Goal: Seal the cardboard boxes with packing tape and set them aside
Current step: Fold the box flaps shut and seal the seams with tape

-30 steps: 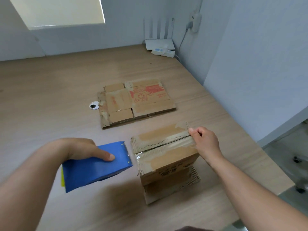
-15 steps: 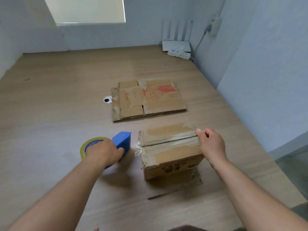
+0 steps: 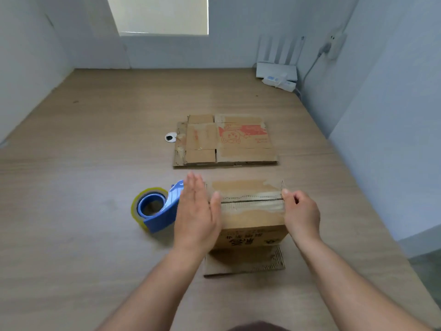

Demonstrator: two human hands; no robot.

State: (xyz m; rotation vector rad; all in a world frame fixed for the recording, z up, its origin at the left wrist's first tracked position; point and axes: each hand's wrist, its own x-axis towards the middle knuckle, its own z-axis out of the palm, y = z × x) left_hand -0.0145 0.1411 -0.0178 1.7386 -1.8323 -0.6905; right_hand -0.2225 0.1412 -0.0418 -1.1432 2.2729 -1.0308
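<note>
Tape dispenser (image 3: 156, 211), blue with a yellowish roll, lies on the bench (image 3: 71, 211) furthest left of the near group. Nothing holds it, and it sits just beside the left hand (image 3: 196, 213). We see that hand wide, fingers straight and together, its palm side against the left end of the cardboard box (image 3: 250, 219), with the thumb lying over the top at the seam. The box stands between the two hands, near the bench's front edge, flaps closed. A clear tape strip (image 3: 253, 206) runs left to right along the seam. Under the box we note a loose cardboard sheet (image 3: 243, 262) flat on the bench, sticking out toward the person. The right hand (image 3: 301, 215) is at the box's right end, fingers curled, thumb and forefinger pinching the top edge where the strip ends.

Further back, well apart from both hands, a flattened carton (image 3: 224, 142) with red print lies flat. A small white round item (image 3: 170, 137) touches or nearly touches its left edge; we cannot tell which. At back right, against the wall, are a white router (image 3: 276, 69) and a power strip (image 3: 280, 81).
</note>
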